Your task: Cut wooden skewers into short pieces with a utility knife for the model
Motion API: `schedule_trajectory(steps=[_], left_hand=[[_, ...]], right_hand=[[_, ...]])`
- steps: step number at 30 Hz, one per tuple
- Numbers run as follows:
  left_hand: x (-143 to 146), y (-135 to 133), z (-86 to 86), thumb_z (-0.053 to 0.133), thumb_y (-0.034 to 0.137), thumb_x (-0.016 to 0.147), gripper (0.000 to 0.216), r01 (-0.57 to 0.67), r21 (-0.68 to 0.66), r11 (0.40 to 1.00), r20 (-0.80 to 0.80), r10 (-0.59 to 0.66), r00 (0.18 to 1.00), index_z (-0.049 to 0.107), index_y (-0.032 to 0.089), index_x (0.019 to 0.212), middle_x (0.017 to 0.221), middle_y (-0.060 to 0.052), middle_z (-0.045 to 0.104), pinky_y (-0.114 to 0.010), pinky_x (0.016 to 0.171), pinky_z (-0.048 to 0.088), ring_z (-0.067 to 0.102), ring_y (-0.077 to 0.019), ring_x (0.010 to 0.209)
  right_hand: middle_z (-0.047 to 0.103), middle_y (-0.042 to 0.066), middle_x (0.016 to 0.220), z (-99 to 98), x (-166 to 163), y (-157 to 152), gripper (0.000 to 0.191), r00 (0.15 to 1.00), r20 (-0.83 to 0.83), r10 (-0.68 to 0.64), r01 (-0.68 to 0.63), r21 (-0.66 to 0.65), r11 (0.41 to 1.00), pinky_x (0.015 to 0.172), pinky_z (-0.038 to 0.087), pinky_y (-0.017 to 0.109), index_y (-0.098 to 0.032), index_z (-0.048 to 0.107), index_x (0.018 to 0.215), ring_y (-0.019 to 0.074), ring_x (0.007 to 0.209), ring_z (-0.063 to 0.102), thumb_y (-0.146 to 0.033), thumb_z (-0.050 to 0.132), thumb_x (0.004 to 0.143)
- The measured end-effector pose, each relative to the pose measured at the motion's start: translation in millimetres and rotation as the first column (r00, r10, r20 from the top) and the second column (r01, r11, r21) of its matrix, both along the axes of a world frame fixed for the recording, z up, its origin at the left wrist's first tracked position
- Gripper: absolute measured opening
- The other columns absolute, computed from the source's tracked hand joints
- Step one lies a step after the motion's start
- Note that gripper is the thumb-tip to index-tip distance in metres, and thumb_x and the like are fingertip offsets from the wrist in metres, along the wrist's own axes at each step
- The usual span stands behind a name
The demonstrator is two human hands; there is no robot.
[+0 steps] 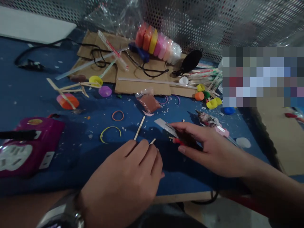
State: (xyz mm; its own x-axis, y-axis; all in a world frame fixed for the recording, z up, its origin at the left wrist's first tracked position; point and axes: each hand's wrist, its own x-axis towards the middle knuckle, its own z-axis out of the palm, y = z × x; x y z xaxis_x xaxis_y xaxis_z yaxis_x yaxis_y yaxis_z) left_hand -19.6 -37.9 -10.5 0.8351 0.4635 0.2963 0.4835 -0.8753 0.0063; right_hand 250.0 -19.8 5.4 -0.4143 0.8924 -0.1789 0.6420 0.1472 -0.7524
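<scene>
My left hand (129,180), with a watch on its wrist, is closed, knuckles up, over the table's near edge. Thin wooden sticks (139,128) stick out past its fingers, and the palm side is hidden. To its right, my right hand (206,145) has thumb and fingers curled around a dark flat thing (187,136), whose kind I cannot make out. A pale, blade-like strip (162,123) extends leftward from near its fingertips. Something small and red (177,141) shows between thumb and fingers. A yellow curled strip (102,135) and an orange ring (117,116) lie beyond my left hand.
At left sits a purple power socket box (53,136). Cardboard sheets (142,82) at the back carry straws, a cable and colourful clay packs (154,41). A bag of brown clay (149,102) lies mid-table. Joined sticks stand in an orange-pink lump (67,101). Several small clay lumps lie right.
</scene>
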Motion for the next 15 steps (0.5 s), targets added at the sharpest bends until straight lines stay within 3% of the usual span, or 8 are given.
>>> schedule_trajectory(steps=[4, 8, 11, 15], left_hand=[[0.0, 1.4, -0.6, 0.051, 0.025, 0.111, 0.038, -0.004, -0.001, 1.0, 0.021, 0.004, 1.0, 0.083, 0.006, 0.115, 0.111, -0.019, 0.084, -0.051, 0.084, 0.061, 0.076, -0.0349, 0.096], [0.3, 2.7, -0.8, 0.056, 0.026, 0.11, 0.034, -0.011, 0.015, 1.0, 0.047, 0.011, 0.999, 0.083, 0.005, 0.114, 0.111, -0.019, 0.085, -0.051, 0.084, 0.064, 0.079, -0.0361, 0.096], [0.1, 4.9, -1.3, 0.057, 0.025, 0.11, 0.033, -0.001, 0.011, 1.0, 0.053, 0.0, 0.999, 0.083, 0.004, 0.113, 0.111, -0.019, 0.085, -0.052, 0.081, 0.066, 0.08, -0.0365, 0.094], [-0.9, 5.4, -1.6, 0.059, 0.025, 0.109, 0.033, -0.008, 0.009, 1.0, 0.059, 0.007, 0.998, 0.083, 0.003, 0.114, 0.111, -0.022, 0.085, -0.053, 0.078, 0.067, 0.081, -0.0386, 0.093]], right_hand=[[0.073, 0.011, 0.15, -4.1, 4.3, -2.3, 0.055, 0.997, 0.062, 0.053, -0.059, 0.1, 0.993, 0.112, 0.061, 0.049, -0.028, 0.059, 0.157, 0.032, 0.131, 0.074, -0.029, 0.069, 0.103], [0.071, 0.009, 0.153, -5.7, 8.3, -6.2, 0.057, 0.987, 0.118, 0.113, -0.137, 0.226, 0.964, 0.113, 0.061, 0.044, -0.029, 0.053, 0.16, 0.0288, 0.135, 0.072, -0.023, 0.064, 0.104], [0.07, 0.006, 0.153, -4.3, 9.4, -10.7, 0.061, 0.988, 0.105, 0.109, -0.131, 0.224, 0.966, 0.109, 0.062, 0.038, -0.036, 0.047, 0.163, 0.026, 0.135, 0.072, -0.023, 0.063, 0.105], [0.063, 0.006, 0.158, -1.0, 10.0, -14.7, 0.074, 0.991, 0.098, 0.091, -0.108, 0.187, 0.976, 0.116, 0.058, 0.039, -0.036, 0.035, 0.171, 0.0243, 0.139, 0.066, -0.019, 0.06, 0.103]])
